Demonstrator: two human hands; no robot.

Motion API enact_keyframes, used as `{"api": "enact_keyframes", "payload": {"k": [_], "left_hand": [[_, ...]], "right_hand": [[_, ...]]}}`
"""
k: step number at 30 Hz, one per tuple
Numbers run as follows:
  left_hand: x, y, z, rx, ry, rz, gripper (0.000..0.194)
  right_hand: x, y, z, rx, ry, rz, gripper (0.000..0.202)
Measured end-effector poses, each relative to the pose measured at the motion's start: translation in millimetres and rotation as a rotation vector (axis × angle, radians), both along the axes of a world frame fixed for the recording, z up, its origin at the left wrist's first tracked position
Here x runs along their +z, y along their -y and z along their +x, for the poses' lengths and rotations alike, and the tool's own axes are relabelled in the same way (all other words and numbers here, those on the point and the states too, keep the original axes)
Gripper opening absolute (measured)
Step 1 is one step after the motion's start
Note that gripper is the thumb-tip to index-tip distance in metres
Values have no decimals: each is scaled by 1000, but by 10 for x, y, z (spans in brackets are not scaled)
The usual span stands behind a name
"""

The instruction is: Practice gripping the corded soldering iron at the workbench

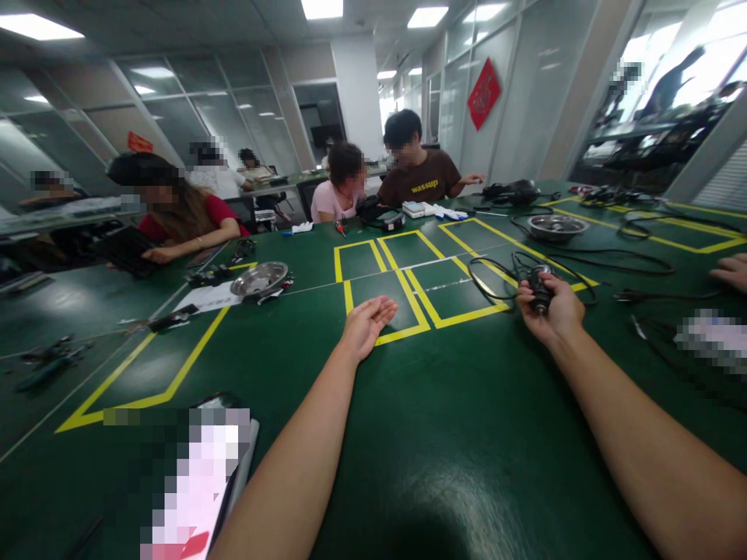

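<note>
My right hand [552, 311] is closed around a black corded electric screwdriver [541, 289], whose narrow metal tip points back toward me. A black cord [489, 292] loops over the table beside that hand. My left hand [369, 323] is turned partly palm up, its fingers loosely curved and nothing in it. It is over the green table [420, 420], near a rectangle of yellow tape [402, 334]. Whether its underside touches the surface, I cannot tell.
Metal bowls stand at left [260, 280] and back right [557, 227]. A white paper [204, 295] lies near the left bowl. A plug [627, 295] lies on the right, close to another person's hand [732, 271]. Co-workers sit across the table. A blurred-out device [198, 482] lies near my left forearm.
</note>
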State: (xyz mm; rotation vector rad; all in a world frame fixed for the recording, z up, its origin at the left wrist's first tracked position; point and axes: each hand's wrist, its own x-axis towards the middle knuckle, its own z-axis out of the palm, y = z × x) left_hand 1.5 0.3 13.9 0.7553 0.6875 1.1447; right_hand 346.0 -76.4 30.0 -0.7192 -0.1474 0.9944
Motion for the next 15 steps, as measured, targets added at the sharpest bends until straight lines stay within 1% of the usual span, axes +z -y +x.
{"api": "enact_keyframes", "payload": {"k": [2,4,6,10,15], "left_hand": [[-5,1,2,0,1,0,13],[-3,5,5,4,5,2,13],[8,5,-6,14,10,6,13],[52,-43,-108,35,24,23,14],[88,-108,-291,115,8,34,14]], "right_hand": [[5,0,-17,4,12,-4,26],[1,-3,-50,5,56,-57,27],[-16,-13,-106,-3,183,-138,29],[-52,-22,-299,-4,610,-235,43],[-5,109,-601,125,1154,-286,67]]}}
